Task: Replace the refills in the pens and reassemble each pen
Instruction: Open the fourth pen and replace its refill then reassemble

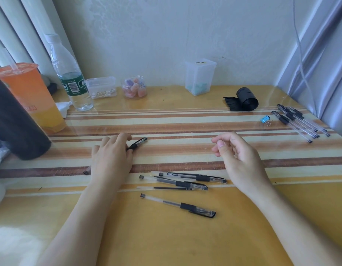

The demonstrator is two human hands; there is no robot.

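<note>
- Left hand [111, 156] lies palm down on the desk [185, 237], fingers mostly straight, tips touching a short black pen piece [137, 144] that pokes out toward 2 o'clock.
- Right hand [241, 156]: fingers loosely curled, nothing in them.
- Three pens [183, 184] and a loose refill [172, 188] lie between the forearms, at 6 o'clock of the hands.
- Pen pile [290, 116] at the desk's 2 o'clock, blue clip [265, 120] just beside.
- Cup [29, 93], bottle [70, 73] and a black cylinder [16, 121] crowd 10 o'clock.

left hand [111, 156] palm down, fingers flat | right hand [237, 152] lifted, fingers loosely curled
</note>
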